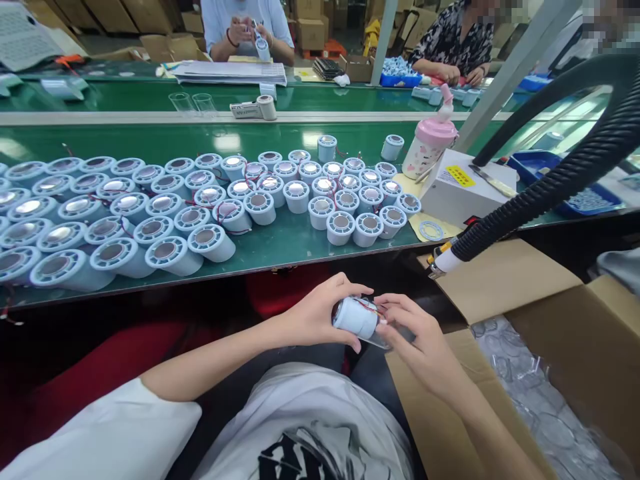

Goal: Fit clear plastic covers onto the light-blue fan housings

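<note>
A smooth, pale-blue plastic cylindrical housing (354, 319) lies tilted on its side in the person's hands, before the near edge of the green, glossy counter (280, 248). Thin red wires (369, 306) trail along it, and a clear, rigid plastic piece (377, 341) shows beneath. The left hand (325, 313) curves in a wide C around the housing's left end, thumb below, fingers above. The right hand (413, 328) is half curled, its fingertips at the wired end; whether they pinch wires or plastic cannot be told. On the counter stand rows of similar ring-topped housings (213, 243). Right of the counter's near edge, an open corrugated cardboard box (565, 347) contains transparent, rounded plastic pieces (545, 400).
</note>
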Available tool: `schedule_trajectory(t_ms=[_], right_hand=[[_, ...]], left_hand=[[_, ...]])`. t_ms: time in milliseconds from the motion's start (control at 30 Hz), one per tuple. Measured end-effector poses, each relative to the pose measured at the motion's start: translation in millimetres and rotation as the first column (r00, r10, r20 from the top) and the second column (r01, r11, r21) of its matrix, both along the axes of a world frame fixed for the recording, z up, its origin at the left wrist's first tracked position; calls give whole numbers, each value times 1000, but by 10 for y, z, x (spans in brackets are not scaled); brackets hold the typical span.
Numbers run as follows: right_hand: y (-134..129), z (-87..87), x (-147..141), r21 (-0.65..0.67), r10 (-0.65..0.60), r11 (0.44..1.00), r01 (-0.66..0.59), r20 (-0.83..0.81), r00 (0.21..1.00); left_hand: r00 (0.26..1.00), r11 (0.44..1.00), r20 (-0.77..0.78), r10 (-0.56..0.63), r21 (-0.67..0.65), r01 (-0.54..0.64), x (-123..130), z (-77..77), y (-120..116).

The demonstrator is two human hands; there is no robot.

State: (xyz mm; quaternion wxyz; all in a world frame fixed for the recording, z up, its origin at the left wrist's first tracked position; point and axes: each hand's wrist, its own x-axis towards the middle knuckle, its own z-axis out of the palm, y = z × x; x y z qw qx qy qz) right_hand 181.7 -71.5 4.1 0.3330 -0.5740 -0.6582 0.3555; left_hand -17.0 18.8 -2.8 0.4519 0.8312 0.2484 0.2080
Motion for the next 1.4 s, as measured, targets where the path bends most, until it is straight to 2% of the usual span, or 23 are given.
schedule_trajectory(t_ms=[167,233,333,433,500,567,633,700,767,867,1000,1400], right_hand=[[14,-4,-25,18,-119,992,122,-127,985],[22,-39,-25,-10,-164,986,165,-195,967],[35,-106,9,-114,-214,976,185,-370,904],[30,-138,82,-156,-169,982,106,-474,864],[7,-131,128,-96,-58,995,21,-402,914],[-29,-118,157,9,46,999,-45,-232,972],[-71,-116,165,95,79,993,-71,-83,993],[-108,-127,165,121,64,991,-60,-32,997],[-132,-143,166,86,52,995,-47,-57,997],[-144,-154,176,1,36,999,-36,-147,988],[-143,-145,187,-70,24,997,-42,-248,968],[-143,-138,191,-287,-93,955,-74,-528,844]], left_hand=[[993,993,86,-78,95,69,-14,-178,13],[990,992,106,-92,91,82,-16,-217,30],[983,989,107,-147,-16,149,-14,-214,44],[980,965,123,-155,-194,177,-8,-171,28],[984,929,144,-107,-339,150,0,-151,6],[981,864,185,-63,-481,146,9,-148,-20],[974,795,225,-28,-585,158,17,-153,-42],[972,764,236,-9,-626,159,20,-150,-56],[976,781,218,-23,-605,154,16,-132,-59],[977,842,202,-69,-513,165,1,-89,-50],[963,893,246,-112,-400,207,-23,-54,-44],[954,943,253,-163,-243,226,-41,-45,-46]])
